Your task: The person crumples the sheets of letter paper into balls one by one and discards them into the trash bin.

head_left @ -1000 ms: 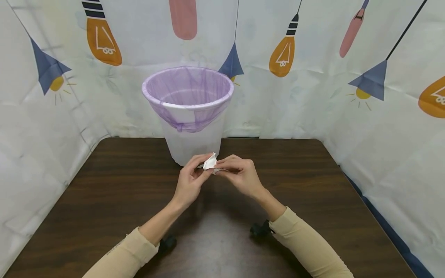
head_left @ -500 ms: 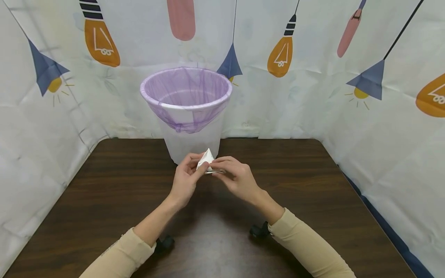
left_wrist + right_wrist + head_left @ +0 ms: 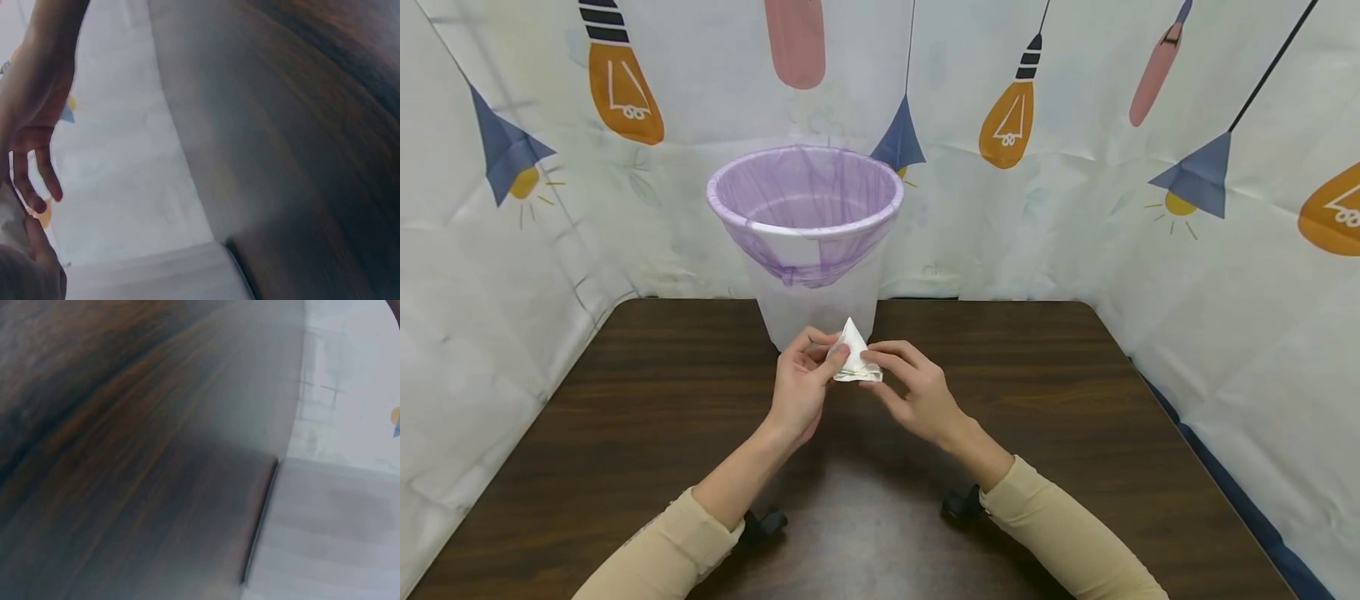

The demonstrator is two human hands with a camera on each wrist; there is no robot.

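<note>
A folded white tissue (image 3: 853,350), peaked at the top, is held up over the table in front of the bin. My left hand (image 3: 801,375) pinches its left side, thumb laid across the front face. From the right, my right hand (image 3: 917,387) holds the tissue's lower right part between the fingertips and thumb. The left wrist view has just a sliver of the tissue (image 3: 11,219) at the left edge, between the two hands. The right wrist view shows the table and bin but not the tissue.
A white bin (image 3: 820,308) lined with a purple bag (image 3: 805,265) stands at the back of the dark wooden table (image 3: 1037,375). Behind and at both sides hangs a white cloth (image 3: 1075,192) printed with lamps and bulbs.
The tissue has turned so that its pointed top and broad face show more. My left thumb has moved onto its front, and my right fingers have spread a little.
</note>
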